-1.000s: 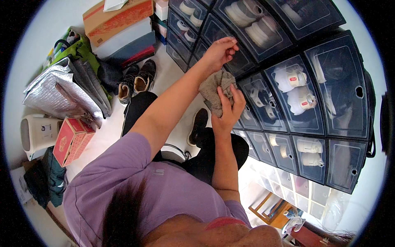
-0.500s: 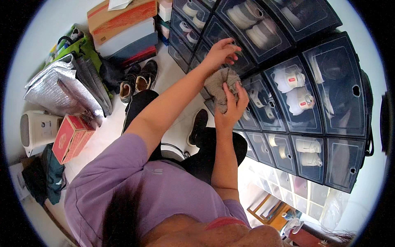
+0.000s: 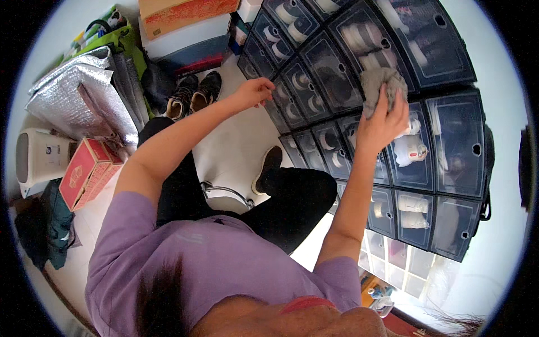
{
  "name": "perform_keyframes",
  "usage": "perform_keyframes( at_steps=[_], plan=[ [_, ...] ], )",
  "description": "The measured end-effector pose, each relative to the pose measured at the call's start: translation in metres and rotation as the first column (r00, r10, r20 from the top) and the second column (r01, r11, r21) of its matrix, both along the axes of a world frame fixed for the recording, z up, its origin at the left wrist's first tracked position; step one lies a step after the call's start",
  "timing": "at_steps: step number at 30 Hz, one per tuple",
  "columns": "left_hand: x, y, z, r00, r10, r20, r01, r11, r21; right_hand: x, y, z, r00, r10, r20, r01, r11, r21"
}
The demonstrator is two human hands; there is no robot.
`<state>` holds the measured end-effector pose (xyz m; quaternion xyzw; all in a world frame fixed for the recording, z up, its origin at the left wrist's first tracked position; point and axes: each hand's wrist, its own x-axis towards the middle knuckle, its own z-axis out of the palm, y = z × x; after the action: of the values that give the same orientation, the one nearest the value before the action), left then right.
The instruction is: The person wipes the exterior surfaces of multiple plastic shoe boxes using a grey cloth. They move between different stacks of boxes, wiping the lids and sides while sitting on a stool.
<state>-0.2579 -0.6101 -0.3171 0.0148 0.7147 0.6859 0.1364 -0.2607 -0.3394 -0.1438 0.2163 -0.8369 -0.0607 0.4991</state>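
Note:
My right hand point(image 3: 384, 123) is closed on a crumpled grey-brown cloth point(image 3: 375, 84) and presses it to the clear front of a shoe box point(image 3: 359, 25) in the stacked rack on the right. Pale shoes point(image 3: 362, 40) show behind that front, partly covered by the cloth. My left hand point(image 3: 255, 93) hangs in the air left of the rack, open with loosely bent fingers and nothing in it. A neighbouring box holds white sneakers point(image 3: 410, 149), partly hidden by my right hand.
Dark sneakers point(image 3: 206, 91) stand on the floor at the far left, near stacked cardboard boxes point(image 3: 188, 19). A silver insulated bag point(image 3: 78, 92), a red shoe box point(image 3: 87, 174) and a white bin point(image 3: 42, 157) line the left side. A round-framed stool point(image 3: 227, 196) is between my legs.
My right hand has carried the cloth up and right onto a box front. My left hand has drawn away to the left, apart from the cloth and rack. The view has shifted slightly.

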Motion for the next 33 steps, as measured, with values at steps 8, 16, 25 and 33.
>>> perform_keyframes(
  at_steps=[8,16,25,33],
  plan=[
    [0.000,-0.024,-0.007,0.954,-0.296,0.054,0.294,0.881,-0.371,-0.064,-0.030,-0.008,0.994,0.007,0.111,-0.041,0.951,0.306],
    [-0.012,-0.027,0.006,0.940,-0.236,-0.246,0.181,0.957,-0.225,-0.123,-0.103,-0.009,0.995,0.089,0.048,-0.100,0.933,0.346],
    [-0.015,-0.017,0.001,0.939,-0.156,-0.307,0.089,0.971,-0.224,-0.083,-0.099,0.040,0.985,0.150,0.081,-0.166,0.950,0.263],
    [-0.011,-0.017,0.004,0.947,-0.154,-0.282,0.096,0.973,-0.211,-0.138,-0.111,0.001,0.996,0.084,0.018,-0.083,0.903,0.421]
  ],
)
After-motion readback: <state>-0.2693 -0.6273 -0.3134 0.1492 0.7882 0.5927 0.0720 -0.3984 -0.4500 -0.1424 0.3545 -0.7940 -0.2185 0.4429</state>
